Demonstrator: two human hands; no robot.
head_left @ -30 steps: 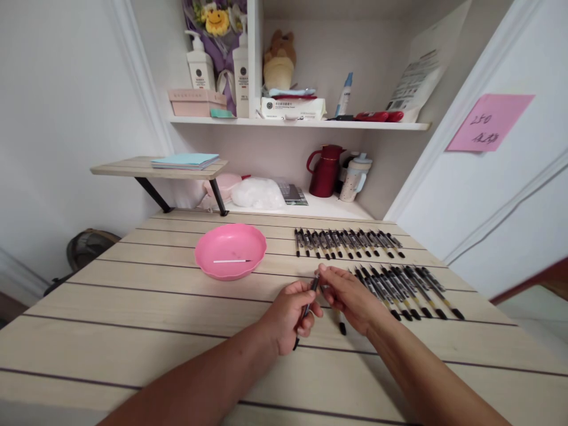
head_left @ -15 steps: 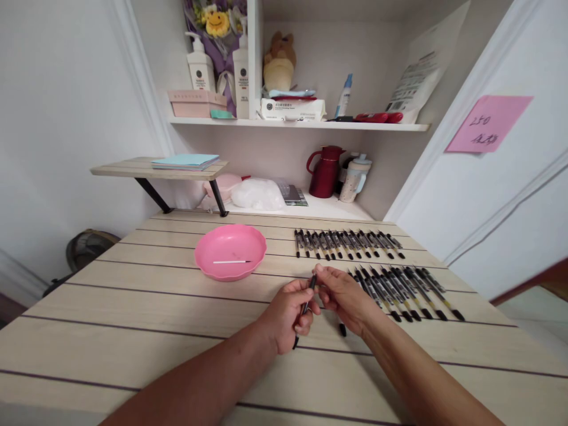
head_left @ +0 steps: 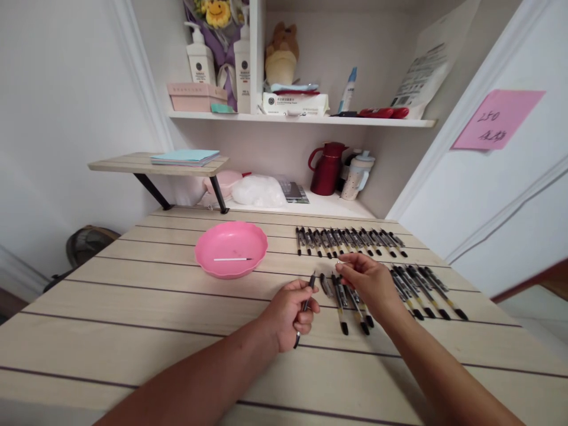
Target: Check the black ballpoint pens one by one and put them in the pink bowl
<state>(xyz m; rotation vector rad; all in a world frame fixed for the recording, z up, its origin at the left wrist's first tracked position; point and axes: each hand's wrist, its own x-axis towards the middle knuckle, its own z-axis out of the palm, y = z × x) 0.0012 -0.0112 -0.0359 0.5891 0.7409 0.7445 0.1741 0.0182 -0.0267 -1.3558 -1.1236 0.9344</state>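
My left hand is closed around a dark pen, its thin tip pointing up and its other end showing below the fist. To the right, my right hand pinches something tiny and pale between thumb and fingertips, too small to name. Beneath and beside that hand lies the nearer row of pens, black-ended with yellowish parts; the hand hides some of them. A loose dark pen cap or barrel piece lies at this row's left end. Farther back runs a second row of similar pens.
A pink bowl with a white refill in it stands left of the pens. Behind are a small raised shelf, a plastic bag, a red jug and a pale tumbler.
My right hand has moved right, away from the pen's upper end, with its fingertips pinched. The pen's thin tip now shows. My left hand stays in nearly the same place.
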